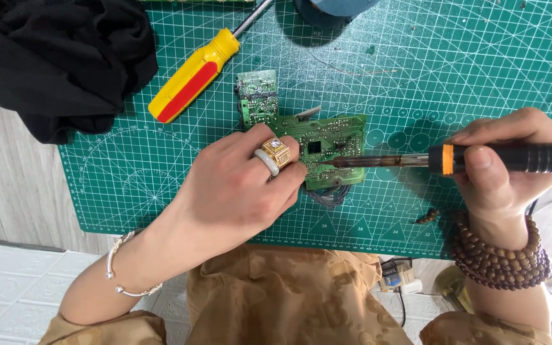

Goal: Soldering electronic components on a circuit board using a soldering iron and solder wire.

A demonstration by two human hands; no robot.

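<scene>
Left hand (pixel 241 182) lay knuckles-up, fingers curled, pinning the near-left edge of the green circuit board (pixel 322 148) flat to the green cutting mat (pixel 416 76) on the desk, while the right hand (pixel 503 169) was closed around the black grip of the soldering iron (pixel 410 161), its tip resting on the board's solder side just right of the left fingertips. Work judged mid-course: iron applied to one joint, the rest of the board apparently not yet revisited. Board was irregular in outline, with a smaller green section (pixel 257 96) at its far-left corner and dark wires (pixel 330 195) under its near edge; a yellow-and-red screwdriver (pixel 193 76) lay untouched beyond
</scene>
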